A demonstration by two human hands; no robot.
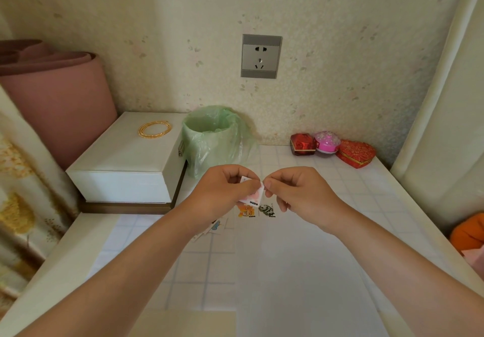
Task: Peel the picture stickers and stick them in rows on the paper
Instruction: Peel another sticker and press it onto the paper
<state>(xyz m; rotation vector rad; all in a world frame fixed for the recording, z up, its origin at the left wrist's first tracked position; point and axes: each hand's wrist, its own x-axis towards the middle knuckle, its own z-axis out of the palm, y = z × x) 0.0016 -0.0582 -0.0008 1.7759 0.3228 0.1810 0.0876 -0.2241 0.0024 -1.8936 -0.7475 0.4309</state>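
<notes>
Above the table my left hand (225, 190) holds a small pink picture sticker (253, 194) on its white backing. My right hand (293, 188) pinches the sticker's upper right corner with thumb and forefinger. Below the hands a white sheet of paper (293, 253) lies on the checked tabletop. Two stickers are stuck side by side near its top edge: an orange one (246, 211) and a dark green one (267, 209). A few loose stickers (213, 228) lie left of the paper, partly hidden by my left forearm.
A bin lined with a green bag (214, 137) stands behind the hands, next to a white box (131, 161) with a gold bracelet (154, 129) on it. Red and pink gift boxes (332, 148) sit at the back right. An orange object (468, 232) lies at the right edge.
</notes>
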